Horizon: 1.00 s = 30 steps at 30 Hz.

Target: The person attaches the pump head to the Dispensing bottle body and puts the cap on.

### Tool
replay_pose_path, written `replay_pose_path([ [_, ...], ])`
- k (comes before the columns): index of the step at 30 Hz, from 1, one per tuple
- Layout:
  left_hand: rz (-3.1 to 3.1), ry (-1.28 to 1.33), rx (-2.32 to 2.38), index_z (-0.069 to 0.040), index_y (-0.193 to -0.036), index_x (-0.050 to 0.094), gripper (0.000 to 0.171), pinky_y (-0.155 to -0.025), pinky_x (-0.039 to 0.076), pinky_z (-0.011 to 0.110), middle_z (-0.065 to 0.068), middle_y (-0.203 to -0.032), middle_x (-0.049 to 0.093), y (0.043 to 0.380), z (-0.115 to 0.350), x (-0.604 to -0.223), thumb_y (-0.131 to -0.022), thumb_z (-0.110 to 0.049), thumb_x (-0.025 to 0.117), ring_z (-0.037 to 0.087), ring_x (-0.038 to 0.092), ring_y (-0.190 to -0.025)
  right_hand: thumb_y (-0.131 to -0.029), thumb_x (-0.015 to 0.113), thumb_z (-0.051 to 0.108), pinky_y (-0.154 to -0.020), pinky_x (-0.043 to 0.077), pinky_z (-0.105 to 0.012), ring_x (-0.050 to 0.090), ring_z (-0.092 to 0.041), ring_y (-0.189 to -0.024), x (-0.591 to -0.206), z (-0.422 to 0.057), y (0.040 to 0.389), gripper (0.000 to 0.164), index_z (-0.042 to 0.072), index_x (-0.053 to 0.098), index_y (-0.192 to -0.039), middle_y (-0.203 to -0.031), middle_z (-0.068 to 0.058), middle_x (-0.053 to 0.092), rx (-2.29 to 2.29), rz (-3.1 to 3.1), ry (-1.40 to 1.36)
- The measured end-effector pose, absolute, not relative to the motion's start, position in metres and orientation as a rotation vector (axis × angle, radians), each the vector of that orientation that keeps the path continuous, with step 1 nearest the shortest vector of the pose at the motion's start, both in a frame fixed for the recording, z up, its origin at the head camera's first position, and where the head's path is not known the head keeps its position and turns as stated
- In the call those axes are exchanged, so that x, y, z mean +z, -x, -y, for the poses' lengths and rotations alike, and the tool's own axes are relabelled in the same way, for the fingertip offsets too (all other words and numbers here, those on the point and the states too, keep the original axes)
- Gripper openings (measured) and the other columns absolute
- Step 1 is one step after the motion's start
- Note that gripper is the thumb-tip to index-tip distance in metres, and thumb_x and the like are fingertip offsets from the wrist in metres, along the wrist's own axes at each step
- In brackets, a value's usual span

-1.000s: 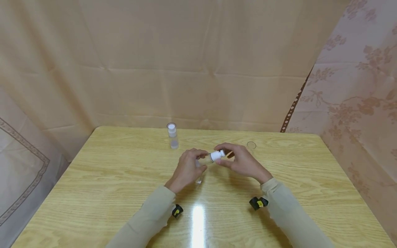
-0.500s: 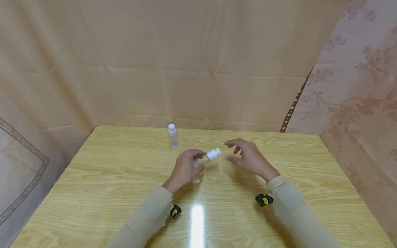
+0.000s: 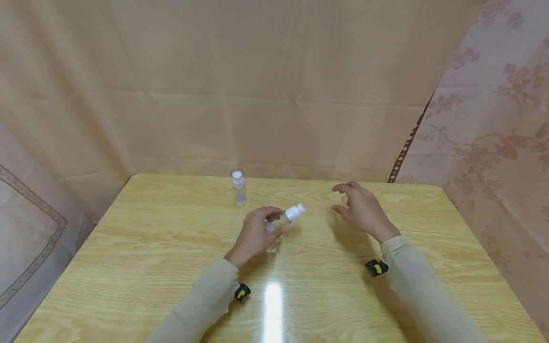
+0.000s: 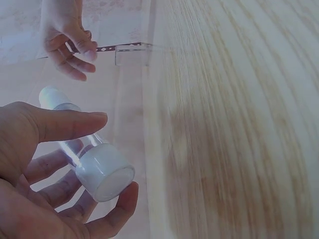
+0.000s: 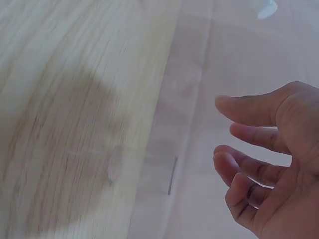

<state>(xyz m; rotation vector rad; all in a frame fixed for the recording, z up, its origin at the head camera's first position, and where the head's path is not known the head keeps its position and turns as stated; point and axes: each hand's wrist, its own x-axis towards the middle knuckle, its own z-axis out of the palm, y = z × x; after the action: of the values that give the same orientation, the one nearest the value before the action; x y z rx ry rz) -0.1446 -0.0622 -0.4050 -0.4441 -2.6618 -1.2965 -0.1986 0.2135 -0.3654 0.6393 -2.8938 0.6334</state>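
My left hand (image 3: pixel 256 233) grips a small clear bottle (image 4: pixel 105 172) with a white bottom and a white pump top (image 3: pixel 294 212). The bottle is tilted above the table, its top pointing right and away. Thumb and fingers wrap its clear body in the left wrist view. My right hand (image 3: pixel 362 209) holds nothing; its fingers are spread and loosely bent. Beyond those fingers stands a see-through cap (image 5: pixel 144 172) with a thin dark rim, apart from the hand in the right wrist view. In the head view the hand partly covers it.
Another clear bottle (image 3: pixel 239 196) with a white top under a clear cap stands upright at the back of the wood-grain table (image 3: pixel 150 247). A beige curtain (image 3: pixel 206 119) hangs behind the table's far edge, and a floral cloth (image 3: pixel 493 143) hangs at the right.
My right hand has let go of the bottle's white top and moved right and away, over to the clear cap. My left hand keeps the bottle almost in place.
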Motion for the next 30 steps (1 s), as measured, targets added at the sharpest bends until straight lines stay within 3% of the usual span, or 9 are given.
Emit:
replay_pose_path([
  [9, 2.662, 0.435, -1.307, 0.001, -0.115, 0.072, 0.039, -0.083, 0.057, 0.044, 0.014, -0.103, 0.073, 0.145, 0.063, -0.406, -0.078, 0.003, 0.083, 0.028, 0.068, -0.095, -0.091, 0.077, 0.018, -0.07, 0.05, -0.049, 0.058, -0.032, -0.085, -0.369, -0.228, 0.208, 0.044, -0.002, 0.063, -0.128, -0.111, -0.022, 0.062, 0.537, 2.916, -0.638],
  [18, 2.662, 0.45, -1.32, 0.001, -0.115, 0.072, 0.038, -0.081, 0.057, 0.043, 0.014, -0.103, 0.073, 0.144, 0.065, -0.406, -0.079, 0.004, 0.083, 0.029, 0.067, -0.094, -0.093, 0.075, 0.02, -0.08, 0.049, -0.061, 0.058, -0.046, -0.101, -0.374, -0.237, 0.214, 0.044, -0.001, 0.062, -0.131, -0.118, -0.027, 0.061, 0.442, 2.991, -0.656],
  [30, 2.651, 0.466, -1.329, 0.002, -0.114, 0.072, 0.038, -0.081, 0.057, 0.044, 0.016, -0.105, 0.073, 0.145, 0.064, -0.408, -0.078, 0.005, 0.084, 0.032, 0.067, -0.094, -0.092, 0.075, 0.011, -0.086, 0.049, -0.062, 0.058, -0.048, -0.106, -0.385, -0.236, 0.22, 0.046, 0.004, 0.061, -0.135, -0.121, -0.026, 0.064, 0.268, 3.059, -0.711],
])
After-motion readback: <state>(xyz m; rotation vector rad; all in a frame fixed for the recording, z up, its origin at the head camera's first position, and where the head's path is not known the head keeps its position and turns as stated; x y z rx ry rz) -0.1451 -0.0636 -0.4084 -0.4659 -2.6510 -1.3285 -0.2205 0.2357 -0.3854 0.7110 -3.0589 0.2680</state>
